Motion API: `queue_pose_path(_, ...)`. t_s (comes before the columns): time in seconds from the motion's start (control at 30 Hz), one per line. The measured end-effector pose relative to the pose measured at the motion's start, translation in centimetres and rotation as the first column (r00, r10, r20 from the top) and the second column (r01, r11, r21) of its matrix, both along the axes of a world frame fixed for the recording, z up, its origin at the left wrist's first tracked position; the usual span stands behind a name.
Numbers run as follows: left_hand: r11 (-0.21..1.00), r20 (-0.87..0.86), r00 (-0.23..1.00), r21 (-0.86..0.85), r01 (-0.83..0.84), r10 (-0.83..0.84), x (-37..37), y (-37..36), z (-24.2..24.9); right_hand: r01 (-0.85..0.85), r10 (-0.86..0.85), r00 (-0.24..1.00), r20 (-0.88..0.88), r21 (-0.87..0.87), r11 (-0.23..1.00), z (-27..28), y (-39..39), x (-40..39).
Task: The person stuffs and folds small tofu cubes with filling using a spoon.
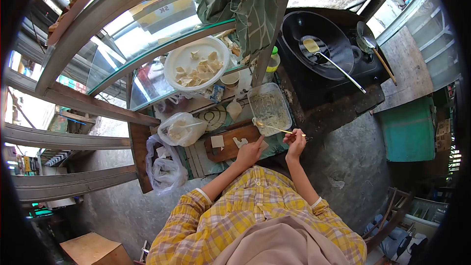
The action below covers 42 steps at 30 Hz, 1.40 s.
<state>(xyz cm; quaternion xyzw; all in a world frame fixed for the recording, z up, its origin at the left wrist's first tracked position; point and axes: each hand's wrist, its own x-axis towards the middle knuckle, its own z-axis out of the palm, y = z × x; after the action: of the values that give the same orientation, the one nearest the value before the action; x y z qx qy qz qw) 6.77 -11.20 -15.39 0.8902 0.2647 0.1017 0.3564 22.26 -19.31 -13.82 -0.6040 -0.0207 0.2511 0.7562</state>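
My right hand (pixel 295 143) grips the handle of a gold-coloured spoon (pixel 283 130). The spoon's bowl carries a bit of pale filling and sits at the near left corner of a clear plastic container (pixel 287 99). A pale, sticky filling (pixel 270 110) coats the container's bottom. My left hand (pixel 250 155) rests over the right part of a wooden board (pixel 229 152), index finger stretched out. A pale wrapper piece partly shows by its fingertips. On the board lie a square wrapper (pixel 217 141) and an irregular white piece (pixel 240 142).
A white plate (pixel 171 64) of folded wrapper pieces stands behind, near the glass case. Plastic bags (pixel 182 128) lie at the left. At right, a black wok (pixel 294 29) on a stove holds a long-handled spatula (pixel 343 71). A green-capped bottle (pixel 273 61) stands between.
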Motion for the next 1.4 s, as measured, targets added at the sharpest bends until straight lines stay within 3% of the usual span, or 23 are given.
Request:
queue_pose_path(0.03, 0.999, 0.037, 0.999, -0.042, -0.031, 0.032, -0.1, 0.1, -0.1, 0.018, -0.014, 0.995, -0.103, 0.044, 0.999, -0.1, 0.0, 0.1)
queue_pose_path(0.13, 0.983, 0.155, 0.977, -0.136, -0.124, 0.145, -0.6, 0.1, -1.3, -0.006, 0.011, 0.999, -0.044, 0.112, 0.994, -0.3, -0.1, 0.6)
queue_pose_path(0.23, 0.968, 0.249, 0.942, -0.169, -0.187, 0.226, -1.2, 0.6, -2.6, -0.044, 0.045, 0.979, 0.2, -0.013, 0.999, 0.1, -0.1, 1.3)
queue_pose_path(0.3, 0.966, 0.249, 0.944, -0.192, -0.172, 0.218, -1.3, 1.1, -2.1, -0.118, 0.199, 0.896, 0.396, -0.22, 0.968, 0.4, 0.1, 1.5)
queue_pose_path(0.4, 0.987, 0.114, 0.988, -0.131, -0.09, 0.105, -0.9, 1.1, -0.1, -0.192, 0.42, 0.736, 0.531, -0.431, 0.881, 0.4, 1.0, 1.8)
queue_pose_path(0.6, 0.998, -0.025, 0.997, -0.017, 0.069, -0.069, -0.1, 0.0, -0.8, -0.284, 0.61, 0.398, 0.685, -0.54, 0.792, -1.0, 3.9, 2.0)
queue_pose_path(0.7, 0.995, -0.155, 0.983, -0.002, 0.099, -0.098, -0.3, -0.1, -1.5, -0.325, 0.672, 0.314, 0.671, -0.589, 0.74, 0.0, 4.3, 2.1)
queue_pose_path(0.8, 0.999, -0.122, 0.991, -0.009, 0.051, -0.052, -0.5, -0.2, -1.8, -0.394, 0.668, 0.396, 0.63, -0.54, 0.744, -0.1, 4.3, 2.3)
queue_pose_path(0.93, 0.998, -0.116, 0.992, -0.001, 0.056, -0.056, -0.5, -0.1, -1.6, -0.361, 0.599, 0.558, 0.575, -0.482, 0.799, -0.7, 3.7, 2.7)
queue_pose_path(1.1, 0.999, -0.128, 0.991, -0.01, 0.047, -0.048, -0.5, 0.0, -1.3, -0.337, 0.443, 0.806, 0.392, -0.311, 0.889, -1.1, 2.6, 3.3)
queue_pose_path(1.2, 0.997, -0.058, 0.998, -0.072, -0.009, 0.005, -0.6, 0.2, -1.9, -0.282, 0.302, 0.934, 0.193, -0.123, 0.952, -3.2, 1.6, 4.5)
queue_pose_path(1.3, 0.974, 0.118, 0.987, -0.212, -0.082, 0.109, -1.0, 0.8, -2.7, -0.145, 0.161, 0.979, -0.127, 0.13, 0.981, -2.9, -0.1, 5.3)
queue_pose_path(1.4, 0.773, 0.037, 0.94, -0.581, -0.256, 0.34, -1.1, 1.9, -2.7, -0.195, 0.241, 0.958, -0.153, 0.266, 0.944, 0.3, -1.0, 4.9)
